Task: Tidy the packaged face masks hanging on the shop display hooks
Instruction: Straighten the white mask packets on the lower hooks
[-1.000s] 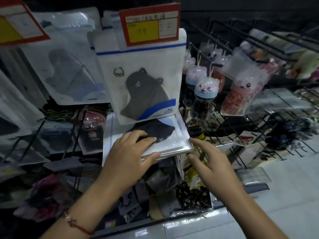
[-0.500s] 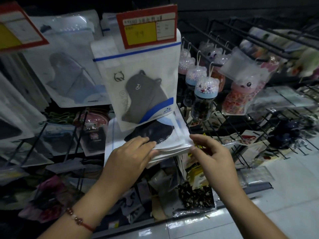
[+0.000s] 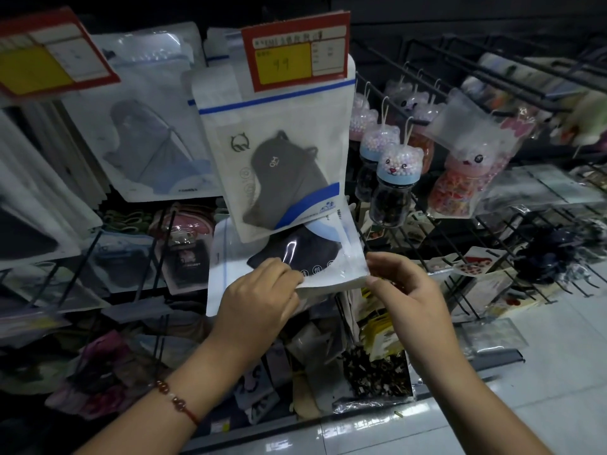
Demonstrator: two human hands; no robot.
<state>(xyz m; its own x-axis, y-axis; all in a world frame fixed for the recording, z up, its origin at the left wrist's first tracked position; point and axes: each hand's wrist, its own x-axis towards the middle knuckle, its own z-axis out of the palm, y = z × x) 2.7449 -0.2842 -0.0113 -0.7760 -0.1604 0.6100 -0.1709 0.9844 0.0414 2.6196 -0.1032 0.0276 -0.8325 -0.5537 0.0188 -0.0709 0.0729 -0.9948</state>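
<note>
My left hand [image 3: 259, 310] has its grip closed over the near left edge of the lower mask stack [image 3: 315, 261] and my right hand [image 3: 405, 290] pinches its right corner, squaring the packs under the grey mask pack [image 3: 279, 169] hanging above.

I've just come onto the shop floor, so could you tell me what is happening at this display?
A person is tidying packaged face masks on the hooks. Both hands are on a stack of mask packets on the lower hook: the left hand grips its near edge, and the right hand pinches its right corner. Above it hangs a white packet with a dark grey mask, tilted, under a red and yellow price tag. Bear-topped bottles hang to the right.
</note>
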